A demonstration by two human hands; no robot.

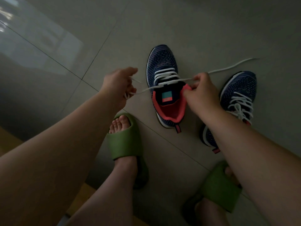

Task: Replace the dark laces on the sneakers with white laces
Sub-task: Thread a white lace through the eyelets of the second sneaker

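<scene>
Two navy sneakers sit on the tiled floor [203, 30]: the right sneaker [234, 101] already carries a white lace tied in a bow, and the left sneaker [164, 82] is laced in white up to its top eyelets, so the work looks to be in its last step, drawing up and tying off the second shoe. No dark laces are in view. The left hand [118, 85] has its grip pinched on one end of the white lace [167, 73], pulled out taut to the side of the shoe. The right hand [202, 93] has its grip pinched on the other end just beside the red collar [169, 111], and the spare length trails off across the floor past that hand. Next, I judge, both ends want an even pull to take up slack across the tongue, then crossing over the middle of the shoe for the knot. The person's feet in green slides [125, 139] rest nearby.
</scene>
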